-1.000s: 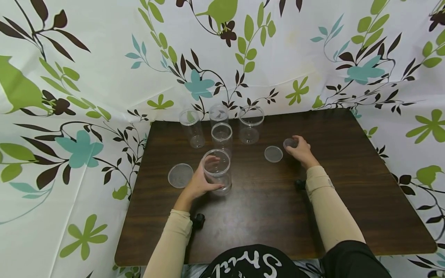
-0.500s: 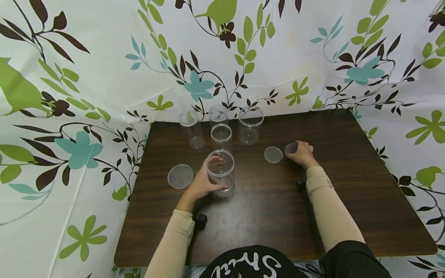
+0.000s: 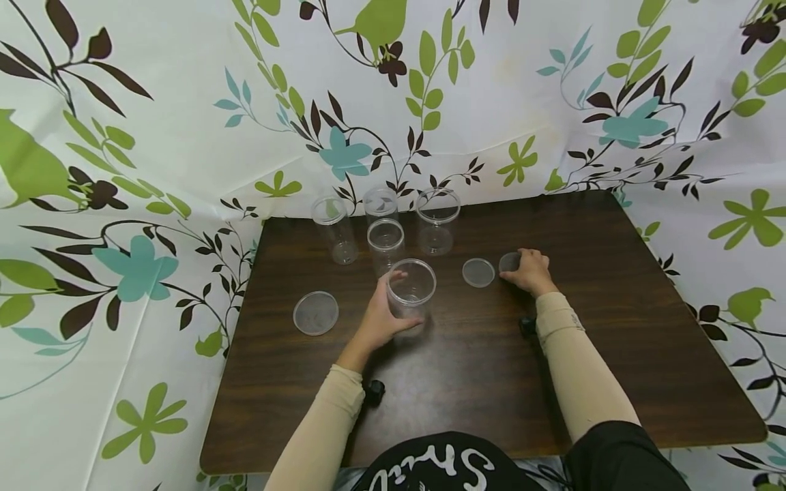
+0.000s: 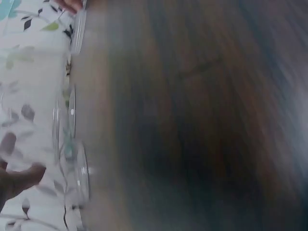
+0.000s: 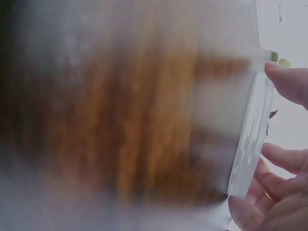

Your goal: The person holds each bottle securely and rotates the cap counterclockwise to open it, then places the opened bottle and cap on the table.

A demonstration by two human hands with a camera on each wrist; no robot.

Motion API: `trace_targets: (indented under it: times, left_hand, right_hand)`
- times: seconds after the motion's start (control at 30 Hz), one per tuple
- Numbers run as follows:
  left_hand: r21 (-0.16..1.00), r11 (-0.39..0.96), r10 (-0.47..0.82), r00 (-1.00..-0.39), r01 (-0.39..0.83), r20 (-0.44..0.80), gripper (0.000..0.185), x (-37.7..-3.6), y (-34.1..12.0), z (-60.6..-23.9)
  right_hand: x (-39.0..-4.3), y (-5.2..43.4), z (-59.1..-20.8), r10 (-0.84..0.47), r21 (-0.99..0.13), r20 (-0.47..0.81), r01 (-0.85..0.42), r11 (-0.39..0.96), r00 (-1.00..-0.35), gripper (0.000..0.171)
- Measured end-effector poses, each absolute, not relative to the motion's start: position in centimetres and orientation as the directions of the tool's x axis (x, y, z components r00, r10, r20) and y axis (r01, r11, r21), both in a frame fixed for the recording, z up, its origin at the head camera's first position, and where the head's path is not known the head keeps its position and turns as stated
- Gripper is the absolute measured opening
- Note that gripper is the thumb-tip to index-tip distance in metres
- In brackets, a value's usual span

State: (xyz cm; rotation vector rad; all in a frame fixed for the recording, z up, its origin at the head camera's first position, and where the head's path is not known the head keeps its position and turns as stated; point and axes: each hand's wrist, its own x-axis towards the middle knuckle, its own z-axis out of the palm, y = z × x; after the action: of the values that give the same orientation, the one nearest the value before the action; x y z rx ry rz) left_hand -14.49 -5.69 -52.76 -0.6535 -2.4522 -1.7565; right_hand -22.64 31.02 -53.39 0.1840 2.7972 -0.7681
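The left hand (image 3: pixel 382 319) grips a clear jar (image 3: pixel 411 290) lifted and tilted over the tabletop (image 3: pixel 614 327), the right hand (image 3: pixel 528 271) pinches a small lid (image 3: pixel 509 262); swinging the jar wide could topple the 4 jars (image 3: pixel 385 235) behind.

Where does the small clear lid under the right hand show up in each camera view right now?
Head: the small lid lies right of centre on the table, at the fingertips of the right hand.
Left wrist: too blurred to tell whether it appears.
Right wrist: the small lid stands edge-on at the right, between the fingers.
Shared landmark: the dark wood table.
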Motion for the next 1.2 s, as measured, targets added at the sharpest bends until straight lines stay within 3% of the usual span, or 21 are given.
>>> trace_targets:
  times: [0.5,0.7,1.2]
  left_hand:
    - [0.901,0.298,0.274,-0.933,0.314,0.235,0.108,-17.9,0.9,-53.0]
    - [0.913,0.262,0.242,-0.937,0.312,0.251,0.107,-19.3,2.0,-53.0]
    - [0.901,0.33,0.165,-0.957,0.282,0.239,0.106,-21.0,2.9,-54.1]
  right_hand:
    - [-22.5,31.3,-53.6,0.07,-0.487,-0.238,0.182,0.854,-0.969,0.085]
    - [-22.4,31.0,-53.4,0.07,-0.483,-0.232,0.177,0.858,-0.97,0.085]
    - [-22.4,31.0,-53.8,0.089,-0.489,-0.219,0.188,0.852,-0.972,0.085]
